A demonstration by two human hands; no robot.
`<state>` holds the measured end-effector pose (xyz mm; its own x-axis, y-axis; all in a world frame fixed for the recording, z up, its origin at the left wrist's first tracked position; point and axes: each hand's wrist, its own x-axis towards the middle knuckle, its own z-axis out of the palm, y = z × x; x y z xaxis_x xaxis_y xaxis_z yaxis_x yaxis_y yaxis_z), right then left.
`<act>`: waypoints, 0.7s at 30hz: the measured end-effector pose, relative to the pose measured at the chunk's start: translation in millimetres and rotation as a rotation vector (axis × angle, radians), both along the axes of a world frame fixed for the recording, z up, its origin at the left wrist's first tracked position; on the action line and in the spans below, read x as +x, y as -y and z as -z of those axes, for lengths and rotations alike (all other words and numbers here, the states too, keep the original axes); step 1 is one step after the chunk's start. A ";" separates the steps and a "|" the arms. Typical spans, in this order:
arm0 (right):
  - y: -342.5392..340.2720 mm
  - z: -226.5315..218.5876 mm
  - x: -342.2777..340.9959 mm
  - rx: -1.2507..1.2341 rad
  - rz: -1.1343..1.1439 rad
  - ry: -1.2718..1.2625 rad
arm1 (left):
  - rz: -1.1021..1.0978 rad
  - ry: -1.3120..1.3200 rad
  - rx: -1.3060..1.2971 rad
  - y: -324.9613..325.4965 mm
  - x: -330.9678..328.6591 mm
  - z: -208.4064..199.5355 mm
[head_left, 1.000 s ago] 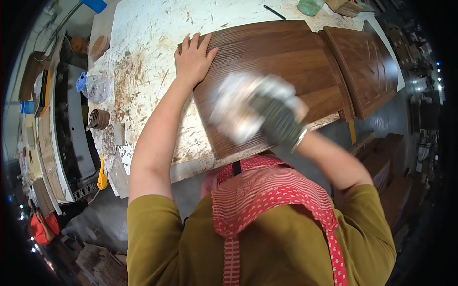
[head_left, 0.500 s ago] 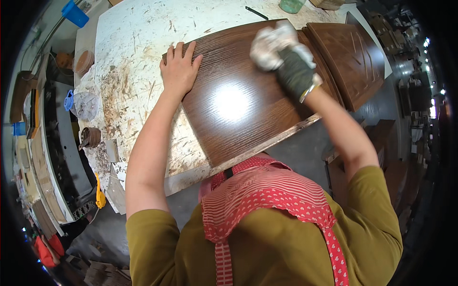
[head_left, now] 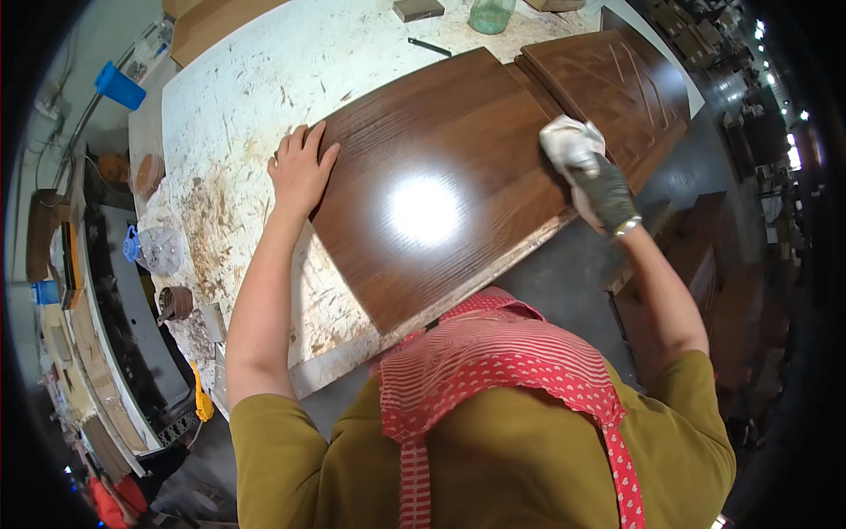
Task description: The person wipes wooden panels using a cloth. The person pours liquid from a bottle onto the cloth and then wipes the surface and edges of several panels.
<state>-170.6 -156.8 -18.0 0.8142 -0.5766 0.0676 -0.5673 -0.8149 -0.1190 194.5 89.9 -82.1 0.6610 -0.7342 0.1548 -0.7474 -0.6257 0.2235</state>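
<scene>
A dark brown wood-grain panel (head_left: 423,150) lies flat on a stained white table, with a bright light reflected on its glossy face. My bare left hand (head_left: 300,170) rests on the panel's left edge, fingers spread. On my right hand (head_left: 606,194) is a dark glove, and the hand is closed on a crumpled white cloth (head_left: 571,143). The cloth is at the panel's right side, close to its near right corner. Just beyond it lies a second brown panel (head_left: 608,79) with carved slanting lines. The gloved fingers are partly hidden by the cloth.
The white table (head_left: 238,115) bears brown stains. At its far side are a green glass jar (head_left: 491,15), a small grey block (head_left: 418,10) and a thin black tool (head_left: 429,46). A brown cup (head_left: 174,303) and a clear bottle (head_left: 160,250) stand at the left. Boards (head_left: 696,264) stand low at the right.
My right hand has moved the cloth from the panel's far part to the right and toward me, to its right edge. My left hand stays on the left edge. The view has shifted slightly.
</scene>
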 end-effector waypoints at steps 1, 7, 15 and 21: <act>16.5 -5.7 -17.2 0.545 0.472 0.332 | 0.023 -0.052 0.050 8.1 2.5 -9.7; 4.3 7.3 -23.5 2.089 0.141 1.217 | 0.277 -0.261 -0.460 121.1 8.2 -39.3; 13.6 91.5 -33.1 2.423 0.076 1.133 | 0.252 -0.544 -0.571 352.1 -8.4 -27.4; 14.1 107.7 -60.5 1.139 -0.060 0.529 | 0.143 -0.648 -0.673 447.8 1.4 3.5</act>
